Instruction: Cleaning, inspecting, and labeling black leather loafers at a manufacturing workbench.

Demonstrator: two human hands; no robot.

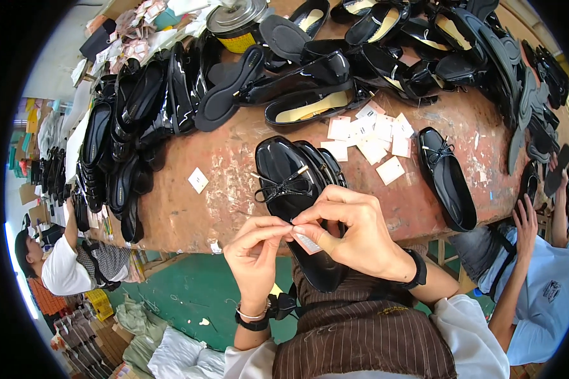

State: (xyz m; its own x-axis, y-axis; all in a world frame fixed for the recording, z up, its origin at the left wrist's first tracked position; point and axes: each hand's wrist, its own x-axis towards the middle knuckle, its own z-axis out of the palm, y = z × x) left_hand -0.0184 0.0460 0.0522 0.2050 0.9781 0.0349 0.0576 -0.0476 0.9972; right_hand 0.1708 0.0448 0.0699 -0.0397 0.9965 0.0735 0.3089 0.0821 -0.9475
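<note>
Brown striped apron [367, 341] fills the bottom of my head view. Above it, my right hand [363, 234] pinches a white tag [308, 244] between thumb and fingers; my left hand [253, 252] has its fingers closed at the tag's upper end, gripping what, I cannot tell. Tag sits over a black bow shoe [277, 159] at the bench [227, 161] edge. Beyond lie loose tags [374, 134], black shoes [310, 74], then a tin [236, 18].

No print is legible on the held tag [308, 244], the cards [374, 131] on the desk [171, 196], the can [239, 42] at its far edge or the apron [360, 344] before it.
</note>
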